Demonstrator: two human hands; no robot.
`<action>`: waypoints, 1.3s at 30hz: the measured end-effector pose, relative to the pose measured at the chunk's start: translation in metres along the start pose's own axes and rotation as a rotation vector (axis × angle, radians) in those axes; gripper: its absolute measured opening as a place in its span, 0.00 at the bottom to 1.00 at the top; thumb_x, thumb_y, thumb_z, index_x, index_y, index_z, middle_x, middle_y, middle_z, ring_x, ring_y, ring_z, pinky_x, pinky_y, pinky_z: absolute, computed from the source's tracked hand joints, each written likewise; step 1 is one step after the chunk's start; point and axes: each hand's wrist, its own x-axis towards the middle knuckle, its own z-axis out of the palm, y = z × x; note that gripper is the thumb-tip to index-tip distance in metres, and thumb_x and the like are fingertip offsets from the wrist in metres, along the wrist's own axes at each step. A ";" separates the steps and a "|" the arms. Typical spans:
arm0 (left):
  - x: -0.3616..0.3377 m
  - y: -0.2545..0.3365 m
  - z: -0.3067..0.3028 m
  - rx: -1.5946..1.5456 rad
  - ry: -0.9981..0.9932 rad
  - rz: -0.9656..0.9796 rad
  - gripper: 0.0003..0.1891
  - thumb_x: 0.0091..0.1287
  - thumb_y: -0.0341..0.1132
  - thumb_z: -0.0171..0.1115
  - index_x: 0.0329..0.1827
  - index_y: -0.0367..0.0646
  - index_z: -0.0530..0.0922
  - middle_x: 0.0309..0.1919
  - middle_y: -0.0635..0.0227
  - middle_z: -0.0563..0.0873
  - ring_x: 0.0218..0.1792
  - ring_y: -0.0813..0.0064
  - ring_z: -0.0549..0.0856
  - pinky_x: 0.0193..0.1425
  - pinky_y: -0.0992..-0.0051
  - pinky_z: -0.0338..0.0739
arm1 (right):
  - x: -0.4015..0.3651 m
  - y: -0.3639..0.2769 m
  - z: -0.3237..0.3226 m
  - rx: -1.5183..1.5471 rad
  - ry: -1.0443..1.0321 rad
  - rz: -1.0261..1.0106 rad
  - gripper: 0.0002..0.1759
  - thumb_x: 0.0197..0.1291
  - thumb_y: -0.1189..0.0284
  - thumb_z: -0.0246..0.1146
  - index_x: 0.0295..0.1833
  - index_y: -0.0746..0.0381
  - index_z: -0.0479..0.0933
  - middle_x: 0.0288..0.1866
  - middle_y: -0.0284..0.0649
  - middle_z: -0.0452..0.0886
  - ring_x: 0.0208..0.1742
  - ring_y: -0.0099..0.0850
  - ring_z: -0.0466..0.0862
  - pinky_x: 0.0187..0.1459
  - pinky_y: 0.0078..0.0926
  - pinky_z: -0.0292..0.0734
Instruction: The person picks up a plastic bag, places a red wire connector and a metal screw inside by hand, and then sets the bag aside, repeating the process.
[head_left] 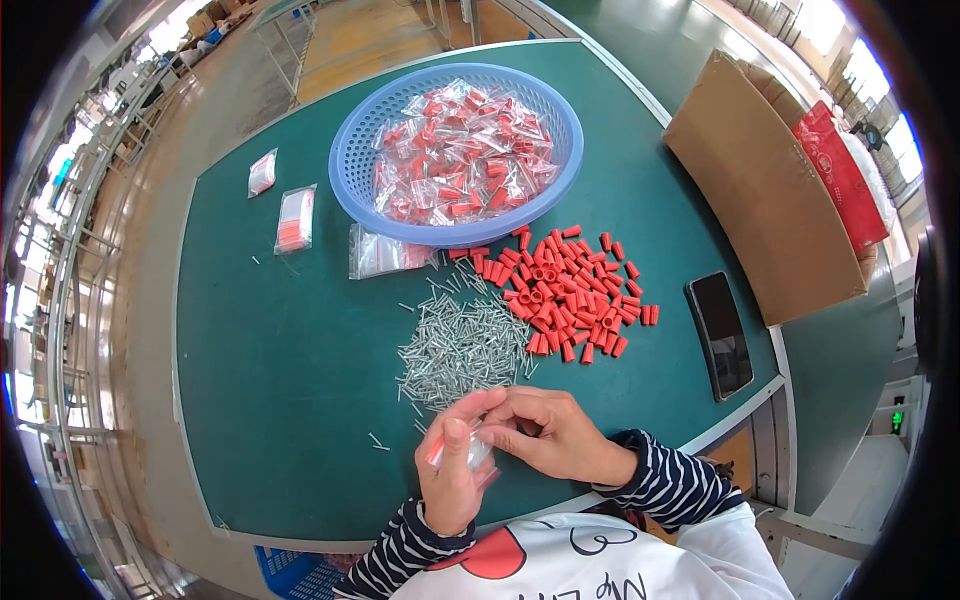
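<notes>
My left hand (452, 478) is closed around a small clear zip bag (478, 452), with a red strip showing at its edge. My right hand (548, 432) pinches at the bag's upper right side; its fingertips are partly hidden, and I cannot make out whether anything else is between them. Just beyond both hands lies a heap of silvery screws (455, 345). To its right spreads a pile of red ribbed plastic caps (575, 295), several lying loose around the edge.
A blue perforated basket (348, 190) full of filled bags stands at the back. Flat packs of bags (294, 220) lie left of it, another bag stack (385, 254) at its rim. A phone (718, 335) and a cardboard box (765, 190) are on the right.
</notes>
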 end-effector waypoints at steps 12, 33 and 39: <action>0.007 0.004 -0.006 -0.010 0.175 -0.005 0.21 0.76 0.42 0.57 0.59 0.32 0.73 0.32 0.69 0.78 0.26 0.87 0.75 0.17 0.87 0.59 | -0.003 0.001 -0.020 0.098 0.057 0.201 0.08 0.64 0.73 0.67 0.47 0.64 0.84 0.34 0.33 0.80 0.31 0.17 0.75 0.33 0.17 0.70; 0.003 0.005 -0.006 0.538 -0.063 0.212 0.13 0.64 0.20 0.67 0.52 0.33 0.84 0.29 0.69 0.79 0.30 0.84 0.76 0.35 0.83 0.70 | -0.007 -0.009 -0.033 0.045 -0.084 0.198 0.06 0.67 0.73 0.65 0.43 0.65 0.81 0.35 0.34 0.82 0.33 0.20 0.78 0.36 0.20 0.73; 0.004 0.000 -0.008 0.680 -0.065 0.310 0.14 0.59 0.21 0.72 0.50 0.35 0.85 0.25 0.69 0.78 0.26 0.83 0.75 0.31 0.82 0.68 | -0.007 -0.009 -0.035 -0.060 -0.113 0.056 0.07 0.66 0.74 0.65 0.44 0.67 0.81 0.34 0.37 0.81 0.33 0.23 0.79 0.34 0.23 0.74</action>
